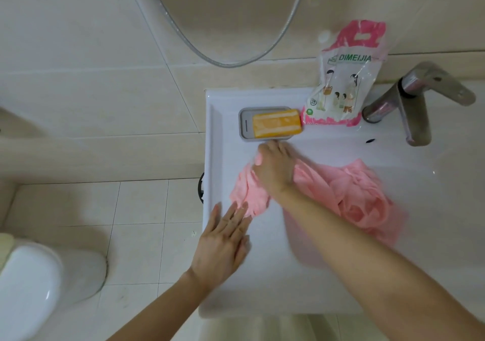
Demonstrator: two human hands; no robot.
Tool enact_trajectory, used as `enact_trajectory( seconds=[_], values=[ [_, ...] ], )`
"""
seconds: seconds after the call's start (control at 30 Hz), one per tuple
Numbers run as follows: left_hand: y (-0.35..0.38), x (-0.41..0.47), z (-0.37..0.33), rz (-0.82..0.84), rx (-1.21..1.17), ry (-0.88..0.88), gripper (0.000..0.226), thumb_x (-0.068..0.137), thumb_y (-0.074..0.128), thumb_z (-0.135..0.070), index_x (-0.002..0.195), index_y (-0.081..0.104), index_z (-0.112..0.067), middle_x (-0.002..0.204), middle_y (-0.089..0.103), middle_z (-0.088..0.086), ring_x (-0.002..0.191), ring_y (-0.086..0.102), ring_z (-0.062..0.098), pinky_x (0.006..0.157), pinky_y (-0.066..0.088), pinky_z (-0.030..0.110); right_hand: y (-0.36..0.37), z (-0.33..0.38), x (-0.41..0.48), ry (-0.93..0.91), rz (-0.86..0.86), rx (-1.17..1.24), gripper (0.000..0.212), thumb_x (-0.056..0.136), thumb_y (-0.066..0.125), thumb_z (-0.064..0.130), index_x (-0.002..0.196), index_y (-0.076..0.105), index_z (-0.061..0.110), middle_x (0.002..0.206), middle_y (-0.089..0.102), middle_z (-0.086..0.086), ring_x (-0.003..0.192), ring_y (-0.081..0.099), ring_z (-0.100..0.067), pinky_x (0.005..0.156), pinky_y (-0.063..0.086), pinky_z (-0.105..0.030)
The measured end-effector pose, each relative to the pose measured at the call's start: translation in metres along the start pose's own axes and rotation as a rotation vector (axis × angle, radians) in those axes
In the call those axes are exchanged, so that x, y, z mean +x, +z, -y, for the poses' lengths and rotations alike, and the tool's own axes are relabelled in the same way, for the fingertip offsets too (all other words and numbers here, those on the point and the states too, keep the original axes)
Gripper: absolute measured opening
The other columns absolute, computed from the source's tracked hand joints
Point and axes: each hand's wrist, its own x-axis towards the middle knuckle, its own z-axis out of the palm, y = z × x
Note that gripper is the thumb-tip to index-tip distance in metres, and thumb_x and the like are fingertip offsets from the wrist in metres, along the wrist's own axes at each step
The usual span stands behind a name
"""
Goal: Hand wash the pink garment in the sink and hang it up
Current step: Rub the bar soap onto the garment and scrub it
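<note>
- Your left hand lies flat, fingers straight, tips touching the nine o'clock end of the pink garment.
- Your right hand rests on the cloth; whether it grips is unclear.
- The garment stretches nine-to-three across the sink; the soap sits just at twelve of your right hand.

Glossy cream tiles covered the far wall, where a silver hose hung in a loop, a tiled ledge ran along its foot at the left, and the pale square-tiled floor held a white toilet at the near left.
</note>
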Motion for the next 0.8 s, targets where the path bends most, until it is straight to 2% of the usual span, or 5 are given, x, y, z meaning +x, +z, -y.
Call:
enact_trajectory(
  seconds=[0.27, 0.4, 0.53, 0.7, 0.8],
  values=[
    [0.002, 0.0, 0.0, -0.014, -0.014, -0.016, 0.042, 0.091, 0.048, -0.024, 0.127, 0.06, -0.008, 0.142, 0.048, 0.008, 0.134, 0.042, 0.024, 0.109, 0.032, 0.053, 0.005, -0.002, -0.013, -0.067, -0.018, 0.025, 0.03, 0.05, 0.079, 0.02, 0.074, 0.063, 0.014, 0.081, 0.064, -0.004, 0.08, 0.061, -0.026, 0.071, 0.049, -0.032],
    [0.0, -0.001, 0.0, 0.006, -0.038, -0.018, 0.038, 0.089, 0.049, -0.024, 0.122, 0.065, -0.01, 0.132, 0.059, 0.006, 0.131, 0.047, 0.022, 0.11, 0.031, 0.05, 0.016, 0.008, -0.071, -0.542, -0.006, 0.03, 0.016, 0.059, 0.06, 0.024, 0.072, 0.061, 0.016, 0.08, 0.063, -0.003, 0.077, 0.062, -0.026, 0.068, 0.051, -0.031],
    [0.001, 0.0, 0.0, 0.022, 0.005, -0.024, 0.041, 0.092, 0.046, -0.023, 0.127, 0.061, -0.009, 0.14, 0.05, 0.007, 0.135, 0.041, 0.023, 0.109, 0.033, 0.052, 0.002, -0.018, -0.017, -0.09, -0.12, 0.064, 0.022, 0.053, 0.072, 0.012, 0.071, 0.061, 0.012, 0.074, 0.064, -0.005, 0.075, 0.062, -0.026, 0.067, 0.049, -0.03],
    [0.002, -0.001, 0.001, 0.016, 0.006, -0.019, 0.039, 0.091, 0.046, -0.024, 0.12, 0.066, -0.008, 0.136, 0.055, 0.007, 0.133, 0.044, 0.022, 0.11, 0.032, 0.051, 0.006, -0.01, -0.069, -0.502, -0.055, 0.054, 0.016, 0.057, 0.067, 0.012, 0.071, 0.063, 0.018, 0.073, 0.062, -0.002, 0.07, 0.06, -0.024, 0.066, 0.047, -0.032],
    [0.003, 0.0, -0.001, -0.005, 0.003, -0.033, 0.039, 0.09, 0.05, -0.023, 0.124, 0.064, -0.009, 0.139, 0.052, 0.007, 0.133, 0.044, 0.023, 0.108, 0.034, 0.053, 0.001, -0.024, -0.031, -0.043, -0.179, 0.073, 0.025, 0.049, 0.075, 0.005, 0.067, 0.06, 0.013, 0.066, 0.06, -0.004, 0.06, 0.059, -0.023, 0.054, 0.044, -0.027]
  ],
)
